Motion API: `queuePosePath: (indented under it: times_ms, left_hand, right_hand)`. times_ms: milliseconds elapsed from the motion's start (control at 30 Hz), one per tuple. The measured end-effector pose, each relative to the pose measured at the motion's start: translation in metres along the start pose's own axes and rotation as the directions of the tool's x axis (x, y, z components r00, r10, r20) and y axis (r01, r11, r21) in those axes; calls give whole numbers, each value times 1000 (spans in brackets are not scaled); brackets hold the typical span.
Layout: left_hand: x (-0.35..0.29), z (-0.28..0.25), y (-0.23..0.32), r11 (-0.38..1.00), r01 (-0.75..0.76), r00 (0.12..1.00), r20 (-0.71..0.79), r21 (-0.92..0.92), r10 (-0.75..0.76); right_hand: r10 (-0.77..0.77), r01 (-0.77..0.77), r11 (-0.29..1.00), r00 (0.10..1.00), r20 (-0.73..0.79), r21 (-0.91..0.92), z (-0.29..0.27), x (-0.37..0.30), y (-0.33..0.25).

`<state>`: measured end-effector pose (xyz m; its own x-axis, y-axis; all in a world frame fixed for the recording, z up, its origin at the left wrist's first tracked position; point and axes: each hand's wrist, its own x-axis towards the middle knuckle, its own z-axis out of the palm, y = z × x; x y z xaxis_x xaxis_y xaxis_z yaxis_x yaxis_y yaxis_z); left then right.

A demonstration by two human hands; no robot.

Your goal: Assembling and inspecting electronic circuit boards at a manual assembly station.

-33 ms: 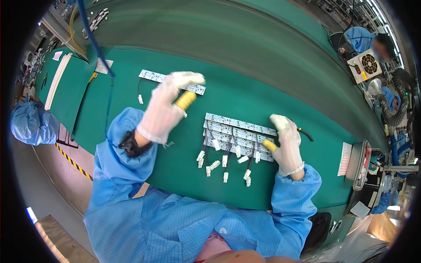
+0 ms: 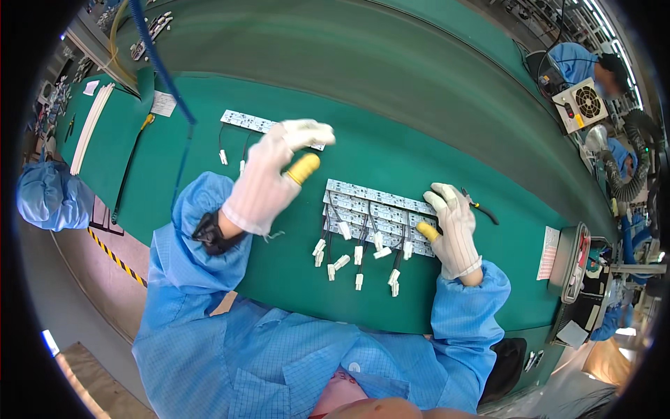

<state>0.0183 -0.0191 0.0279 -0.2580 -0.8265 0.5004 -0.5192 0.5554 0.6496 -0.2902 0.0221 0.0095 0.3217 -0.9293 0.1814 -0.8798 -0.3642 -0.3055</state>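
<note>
Left hand spread, nothing seen in it, over the lone circuit strip on the bench; right hand at the right end of the grouped strips, its grip unclear to me. I judge it partway: rows lined up, one strip apart.

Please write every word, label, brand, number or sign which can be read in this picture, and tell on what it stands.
No text can be read with certainty.
White paper sheet: print too small.
Sheet with reddish print: too small.
Grouped circuit boards: markings too small.
Pink inner garment: red marks, partly covered and unclear.
</note>
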Motion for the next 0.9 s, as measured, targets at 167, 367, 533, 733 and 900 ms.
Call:
queuePosePath:
  times_ms: [167, 367, 533, 733, 900]
  left_hand:
    - [-8, 8, 11, 996, 72, 989, 129, -45, -66]
    - [-15, 5, 1, 847, 135, 970, 245, -515, -5]
    - [-21, 2, 23, 662, 354, 899, 436, -660, -46]
    - [-23, 2, 11, 836, 307, 918, 372, -456, -134]
    - [-24, 0, 13, 891, 195, 955, 288, -410, -76]
  right_hand:
    - [-140, 148, 986, 985, -104, 71, -4, -1, 6]
    - [280, 8, -4, 960, -6, 1000, -26, -13, -15]
    - [347, -31, 30, 938, 19, 999, -19, -13, -6]
    - [279, -201, 95, 945, 168, 975, -26, -16, -1]
    - [294, -207, 48, 938, 184, 977, -29, -15, -5]
